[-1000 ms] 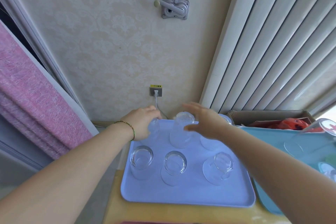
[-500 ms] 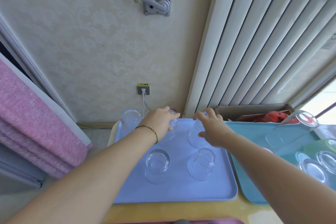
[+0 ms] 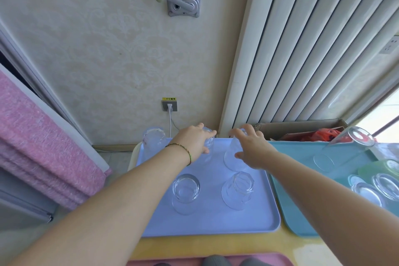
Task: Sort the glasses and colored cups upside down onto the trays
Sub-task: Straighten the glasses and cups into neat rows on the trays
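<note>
Reaching past the front left glass (image 3: 185, 192) and the front right glass (image 3: 238, 190), which stand mouth down on the purple tray (image 3: 211, 224), the person works at the back row. The left hand (image 3: 194, 141) curls over the top of the middle back glass (image 3: 209, 136) and grips it. The right hand (image 3: 253, 150) wraps its fingers and thumb round the right back glass (image 3: 231, 155). Both glasses are mouth down and seem to touch the tray. The left back glass (image 3: 154, 142) stands alone at the far left corner.

To do this step well, each glass should sit flat, in line with its row, with a small gap so nothing clinks. The hands should let go gently and lift straight up, so the arms do not knock the front glasses.

The purple tray lies on a yellow table (image 3: 216, 245). A pink tray (image 3: 185, 261) peeks in at the near edge. A teal tray (image 3: 287, 190) sits just beside it on the right and holds a tall glass (image 3: 345, 147). Behind that is a cardboard box (image 3: 302, 126). Farther back is a cream wall with a socket (image 3: 169, 106), a pink curtain (image 3: 43, 147) on the left and white slats (image 3: 302, 49) on the right.
</note>
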